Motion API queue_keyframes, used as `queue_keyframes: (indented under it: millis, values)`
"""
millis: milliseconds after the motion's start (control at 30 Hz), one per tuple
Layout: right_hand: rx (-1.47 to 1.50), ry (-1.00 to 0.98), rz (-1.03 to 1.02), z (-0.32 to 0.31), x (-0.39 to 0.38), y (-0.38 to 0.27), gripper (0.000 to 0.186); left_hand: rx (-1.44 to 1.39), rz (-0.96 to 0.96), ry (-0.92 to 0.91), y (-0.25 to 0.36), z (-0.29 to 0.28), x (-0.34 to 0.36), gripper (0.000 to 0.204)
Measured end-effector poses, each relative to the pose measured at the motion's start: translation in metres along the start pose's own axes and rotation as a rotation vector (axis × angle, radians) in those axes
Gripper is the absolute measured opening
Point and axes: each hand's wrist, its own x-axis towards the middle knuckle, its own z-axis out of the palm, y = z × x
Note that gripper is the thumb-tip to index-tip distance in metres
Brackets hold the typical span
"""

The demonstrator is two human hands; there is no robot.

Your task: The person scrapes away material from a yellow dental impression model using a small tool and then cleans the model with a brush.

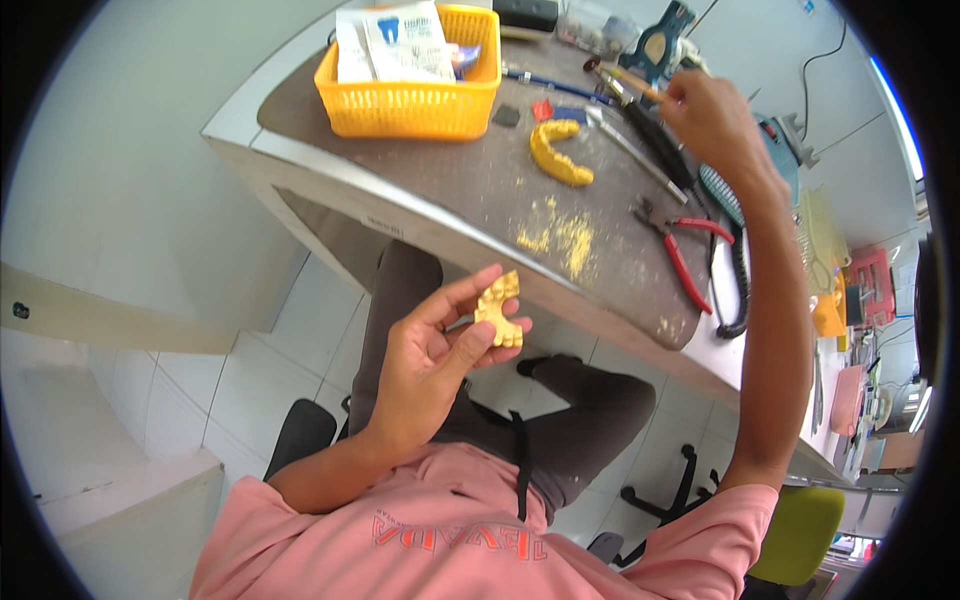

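Observation:
My left hand [425,365] pinches a pale yellow dental plaster model [497,315] between thumb and fingers, above my lap and just off the bench's front edge. The teeth show along its sides. Reaching far right over the bench, my right hand [712,120] is closed on a slim tan-handled tool [638,84]; its kind is unclear. A second, deeper yellow dental model [558,155], arch-shaped, lies on the bench between the basket and the tools. Yellow shavings [562,240] are scattered nearer the front edge.
On the bench's left stands a yellow plastic basket [410,110] with white packets. Red-handled pliers [686,250] lie at the right, near a black handpiece [655,135] and a coiled black cord [742,290]. A metal tool [640,155] lies beside the handpiece. Small coloured squares [542,109] lie behind the second model.

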Motion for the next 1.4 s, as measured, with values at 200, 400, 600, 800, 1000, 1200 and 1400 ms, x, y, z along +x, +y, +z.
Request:
queue_keyframes:
  millis: [200,400,600,800,1000,1200,1400]
  values:
    - [0.108,0.369,0.078,-0.031,-0.078,-0.004,0.024,-0.059,-0.104,-0.041,-0.009,-0.006,-0.003,0.053]
    - [0.502,0.302,0.126,-0.041,-0.236,-0.065,0.024,-0.202,-0.27,-0.053,-0.025,-0.015,-0.005,0.05]
    - [0.719,-0.041,0.001,0.019,-0.29,-0.097,0.031,-0.057,-0.295,-0.062,-0.04,-0.003,-0.006,0.046]
    - [0.637,-0.047,0.171,0.051,-0.321,-0.05,0.024,0.054,-0.301,0.018,-0.035,-0.007,-0.001,0.045]
    - [0.888,-0.064,0.098,0.05,-0.311,-0.081,0.02,0.059,-0.286,-0.039,-0.051,0.002,-0.004,0.042]
    - [0.729,-0.079,0.216,0.051,-0.335,-0.062,0.021,0.437,-0.053,-0.035,-0.053,-0.001,-0.008,0.032]
    - [0.732,0.065,0.148,0.066,-0.337,-0.115,0.032,0.613,0.073,0.001,-0.067,0.008,-0.006,0.03]
